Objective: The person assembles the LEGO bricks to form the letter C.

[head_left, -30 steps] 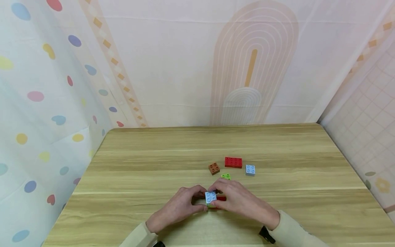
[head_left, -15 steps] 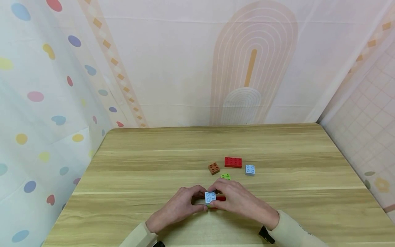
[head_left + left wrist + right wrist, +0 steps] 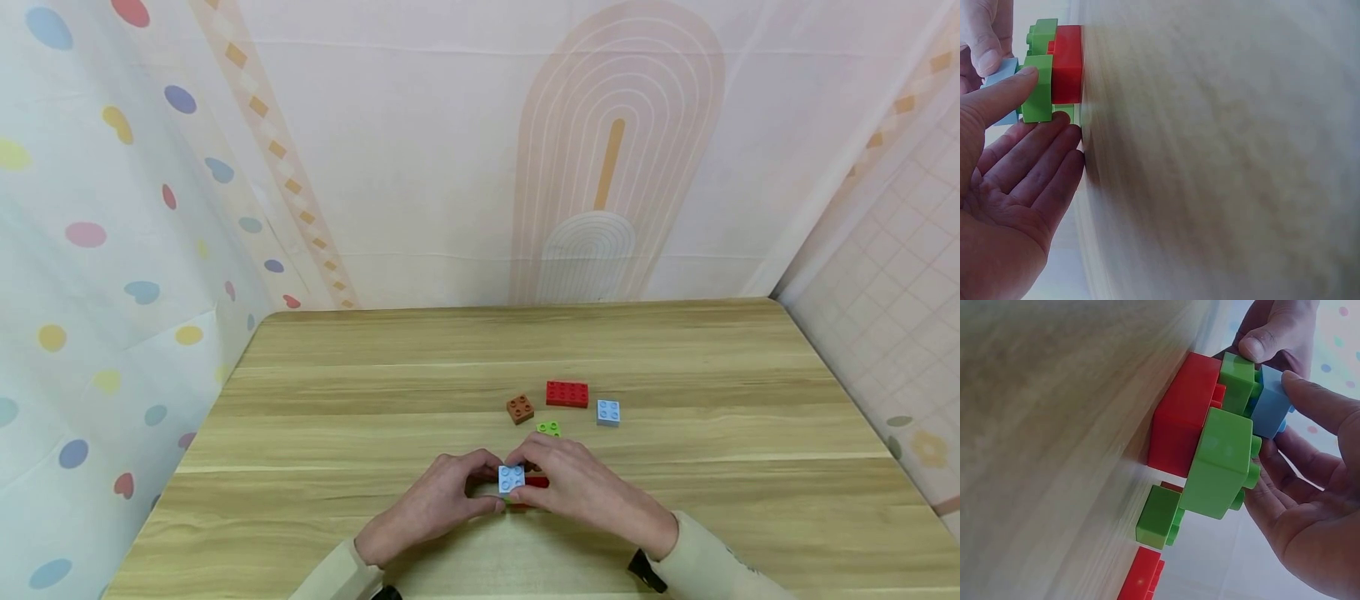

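A red brick (image 3: 1182,412) stands on the tabletop with two green bricks on it, one at its left end (image 3: 1038,94) and one at its right end (image 3: 1219,462). My left hand (image 3: 446,497) pinches the left green brick, thumb on its near side and fingers at the far side. Over that brick sits a light blue brick (image 3: 512,477), studs up, pinched by the thumb and fingers of my right hand (image 3: 570,479). Green studs show just under the blue brick in the right wrist view. In the head view, my right hand hides the right green brick.
Loose on the wooden table (image 3: 360,375) beyond my hands lie a brown brick (image 3: 520,409), a long red brick (image 3: 567,394), a light blue one (image 3: 608,412) and a green one (image 3: 550,429), partly covered by my right hand. A patterned curtain (image 3: 420,167) hangs behind.
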